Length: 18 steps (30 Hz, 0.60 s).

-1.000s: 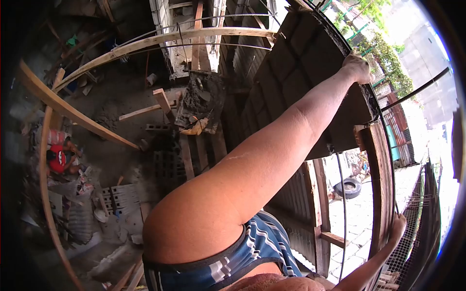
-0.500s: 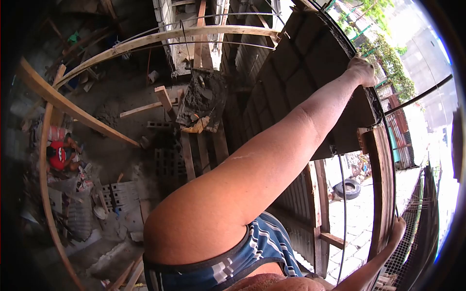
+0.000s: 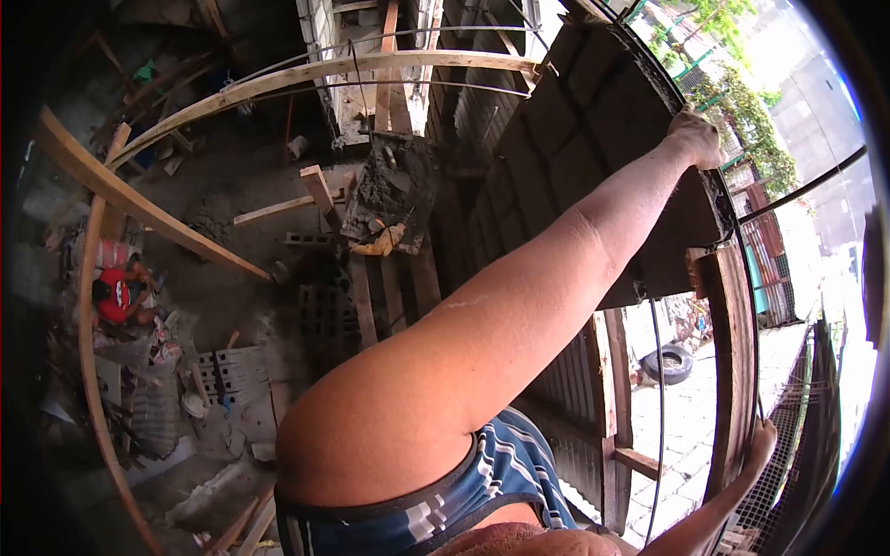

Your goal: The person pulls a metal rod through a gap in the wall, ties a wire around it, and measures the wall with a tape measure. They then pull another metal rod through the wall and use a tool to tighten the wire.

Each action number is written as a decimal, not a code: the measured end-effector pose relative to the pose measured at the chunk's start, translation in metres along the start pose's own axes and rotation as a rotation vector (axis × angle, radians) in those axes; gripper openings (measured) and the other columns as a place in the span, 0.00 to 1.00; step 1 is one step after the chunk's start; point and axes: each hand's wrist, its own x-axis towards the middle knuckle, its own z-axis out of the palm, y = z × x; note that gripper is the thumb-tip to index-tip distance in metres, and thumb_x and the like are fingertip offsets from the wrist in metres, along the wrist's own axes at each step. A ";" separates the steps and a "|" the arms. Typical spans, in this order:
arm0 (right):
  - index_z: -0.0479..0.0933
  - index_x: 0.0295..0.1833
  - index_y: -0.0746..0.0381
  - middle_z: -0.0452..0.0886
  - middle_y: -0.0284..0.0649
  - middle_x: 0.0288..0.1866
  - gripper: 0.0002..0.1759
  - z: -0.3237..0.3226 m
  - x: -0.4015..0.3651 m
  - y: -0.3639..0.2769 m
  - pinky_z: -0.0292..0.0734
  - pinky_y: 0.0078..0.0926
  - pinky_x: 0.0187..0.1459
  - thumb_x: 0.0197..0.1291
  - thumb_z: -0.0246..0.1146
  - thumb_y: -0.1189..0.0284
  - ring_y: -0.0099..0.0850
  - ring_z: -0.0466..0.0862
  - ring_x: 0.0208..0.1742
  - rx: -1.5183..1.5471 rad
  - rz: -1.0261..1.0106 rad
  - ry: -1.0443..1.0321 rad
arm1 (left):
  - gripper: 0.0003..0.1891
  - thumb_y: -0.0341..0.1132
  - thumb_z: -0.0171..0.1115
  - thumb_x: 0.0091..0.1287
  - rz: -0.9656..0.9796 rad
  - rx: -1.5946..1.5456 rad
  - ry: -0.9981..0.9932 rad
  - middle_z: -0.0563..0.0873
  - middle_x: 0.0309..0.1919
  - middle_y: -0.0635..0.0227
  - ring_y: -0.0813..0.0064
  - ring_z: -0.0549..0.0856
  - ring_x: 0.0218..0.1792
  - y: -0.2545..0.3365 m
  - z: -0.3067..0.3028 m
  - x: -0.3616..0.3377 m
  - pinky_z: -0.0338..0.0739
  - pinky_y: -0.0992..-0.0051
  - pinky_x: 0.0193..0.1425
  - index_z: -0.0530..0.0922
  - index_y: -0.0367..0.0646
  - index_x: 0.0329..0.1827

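Left hand (image 3: 695, 139) is parked on the block wall's (image 3: 575, 130) top edge, upper right of frame, edge slanting down-right past it. Right hand (image 3: 762, 448) is farther off, lower right by the wooden post (image 3: 732, 361). Can't tell how either one's fingers sit, tbh.

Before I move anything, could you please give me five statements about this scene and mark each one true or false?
1. The left hand is at the edge of the dark wall. True.
2. The right hand is higher in the picture than the left hand. False: it is lower.
3. The tire lies on the light paving. True.
4. The other person, at the left side of the picture, wears a green shirt. False: the shirt is red.
5. The camera wearer's top is blue with stripes. True.
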 end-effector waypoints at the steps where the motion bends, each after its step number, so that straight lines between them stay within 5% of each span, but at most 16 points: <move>1: 0.81 0.44 0.72 0.83 0.58 0.36 0.19 0.001 0.001 0.002 0.71 0.47 0.46 0.68 0.59 0.64 0.50 0.80 0.36 -0.002 -0.002 -0.001 | 0.32 0.61 0.46 0.72 -0.004 0.005 -0.013 0.84 0.61 0.58 0.66 0.77 0.69 0.000 0.000 0.000 0.51 0.61 0.80 0.85 0.44 0.57; 7: 0.77 0.34 0.73 0.77 0.57 0.27 0.19 0.014 0.012 0.023 0.69 0.48 0.40 0.65 0.55 0.64 0.47 0.75 0.28 0.100 -0.052 0.035 | 0.32 0.61 0.47 0.72 0.007 0.007 -0.033 0.84 0.62 0.58 0.67 0.77 0.69 -0.002 -0.001 -0.001 0.51 0.60 0.80 0.85 0.45 0.58; 14: 0.80 0.41 0.73 0.82 0.57 0.33 0.19 0.007 0.013 0.017 0.71 0.47 0.44 0.68 0.59 0.64 0.49 0.78 0.33 0.027 0.016 -0.037 | 0.31 0.60 0.47 0.72 0.016 -0.005 0.002 0.84 0.61 0.61 0.68 0.77 0.69 -0.001 0.001 -0.002 0.51 0.61 0.80 0.85 0.46 0.57; 15: 0.78 0.34 0.72 0.77 0.52 0.26 0.19 0.017 0.014 0.025 0.70 0.45 0.39 0.65 0.56 0.64 0.41 0.74 0.27 0.042 -0.053 0.085 | 0.30 0.60 0.47 0.71 0.022 -0.004 0.037 0.85 0.60 0.61 0.68 0.77 0.68 -0.001 0.003 -0.002 0.52 0.61 0.79 0.86 0.46 0.56; 18: 0.78 0.34 0.71 0.76 0.49 0.23 0.19 0.018 0.019 0.032 0.70 0.43 0.37 0.65 0.56 0.64 0.37 0.72 0.26 0.069 -0.029 0.037 | 0.29 0.58 0.47 0.71 0.012 -0.023 0.033 0.86 0.59 0.62 0.68 0.78 0.66 -0.001 0.000 -0.005 0.55 0.62 0.78 0.87 0.46 0.54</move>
